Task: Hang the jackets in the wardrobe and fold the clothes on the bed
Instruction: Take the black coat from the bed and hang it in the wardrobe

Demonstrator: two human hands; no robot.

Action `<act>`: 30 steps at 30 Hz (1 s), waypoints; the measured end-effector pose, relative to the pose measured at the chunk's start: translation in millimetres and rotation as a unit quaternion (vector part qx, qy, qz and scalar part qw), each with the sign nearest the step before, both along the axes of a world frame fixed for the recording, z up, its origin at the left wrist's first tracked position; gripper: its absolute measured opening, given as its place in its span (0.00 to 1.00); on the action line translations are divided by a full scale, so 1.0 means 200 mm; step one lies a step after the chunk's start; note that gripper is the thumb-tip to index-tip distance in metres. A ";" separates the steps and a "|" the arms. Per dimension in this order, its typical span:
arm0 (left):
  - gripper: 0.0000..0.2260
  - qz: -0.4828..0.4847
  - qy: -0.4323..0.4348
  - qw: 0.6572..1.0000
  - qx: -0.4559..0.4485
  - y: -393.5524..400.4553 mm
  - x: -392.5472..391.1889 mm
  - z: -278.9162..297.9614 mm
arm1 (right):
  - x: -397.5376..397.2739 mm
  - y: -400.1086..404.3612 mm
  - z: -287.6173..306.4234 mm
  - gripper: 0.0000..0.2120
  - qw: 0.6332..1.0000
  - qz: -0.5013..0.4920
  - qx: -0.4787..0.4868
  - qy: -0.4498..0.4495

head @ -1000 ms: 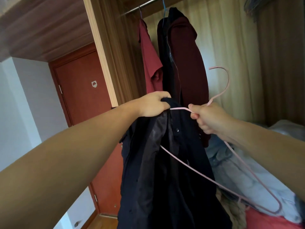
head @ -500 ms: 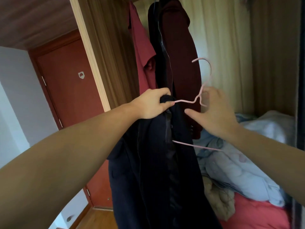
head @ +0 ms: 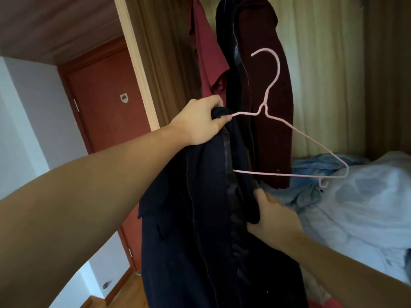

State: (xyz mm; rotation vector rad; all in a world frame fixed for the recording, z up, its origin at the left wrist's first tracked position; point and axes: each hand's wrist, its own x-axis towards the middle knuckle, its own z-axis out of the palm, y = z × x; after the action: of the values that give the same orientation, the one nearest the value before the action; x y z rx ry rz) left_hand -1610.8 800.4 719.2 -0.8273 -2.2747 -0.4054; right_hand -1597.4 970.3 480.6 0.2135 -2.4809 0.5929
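Note:
A dark navy jacket [head: 200, 218] hangs from my left hand [head: 200, 121], which grips its shoulder together with one end of a pink wire hanger [head: 289, 130]. The hanger's left arm is inside the jacket; its hook points up and its right arm sticks out free. My right hand [head: 271, 216] holds the jacket's front edge lower down. Behind hang a dark maroon jacket [head: 266, 85] and a red shirt [head: 204, 52] in the wardrobe.
A pale wooden wardrobe post [head: 138, 74] stands left of the hanging clothes. A red-brown door [head: 106, 112] is at the back left. Light blue clothes [head: 355, 196] lie piled on the bed at the right, with a curtain [head: 315, 63] behind.
My right hand let go of the hanger and dropped to take the jacket's front edge. The hanger now stands upright, held at its left end by my left hand.

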 end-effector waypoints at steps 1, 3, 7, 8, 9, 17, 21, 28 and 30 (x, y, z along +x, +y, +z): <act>0.09 0.008 0.003 1.000 0.004 -0.05 0.01 0.00 | -0.02 0.00 -0.02 0.22 0.999 0.026 -0.025 -0.018; 0.08 0.028 0.012 0.999 0.013 -0.17 0.03 0.01 | -0.06 0.02 -0.04 0.17 0.997 0.049 -0.043 -0.037; 0.08 0.071 0.029 0.996 0.039 -0.41 0.07 0.00 | -0.15 0.11 -0.03 0.14 0.999 -0.030 -0.016 -0.033; 0.07 0.078 0.032 0.996 0.040 -0.46 0.08 0.00 | -0.16 0.12 -0.01 0.13 0.997 -0.036 -0.053 -0.033; 0.07 0.083 0.036 0.995 0.040 -0.51 0.10 0.00 | -0.18 0.14 0.02 0.12 0.995 -0.040 -0.083 -0.026; 0.04 0.062 0.076 0.995 0.009 -0.80 0.15 -0.08 | -0.38 0.27 0.37 0.13 0.982 -0.031 -0.186 0.005; 0.04 0.054 0.095 0.994 0.007 -0.88 0.14 -0.14 | -0.37 0.28 0.50 0.10 0.993 -0.002 -0.115 -0.016; 0.06 0.063 0.091 0.994 -0.014 -0.98 0.12 -0.22 | -0.28 0.33 0.77 0.06 0.995 0.039 0.066 -0.056; 0.08 0.074 0.092 0.992 -0.041 -0.96 0.11 -0.26 | -0.27 0.33 0.83 0.02 0.995 0.035 0.090 -0.040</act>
State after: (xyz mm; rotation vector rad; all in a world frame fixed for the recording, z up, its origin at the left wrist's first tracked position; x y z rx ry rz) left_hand -1589.0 607.4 668.0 -0.6987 -2.1743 -0.1622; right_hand -1650.7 1037.2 646.0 0.3543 -2.6153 0.4138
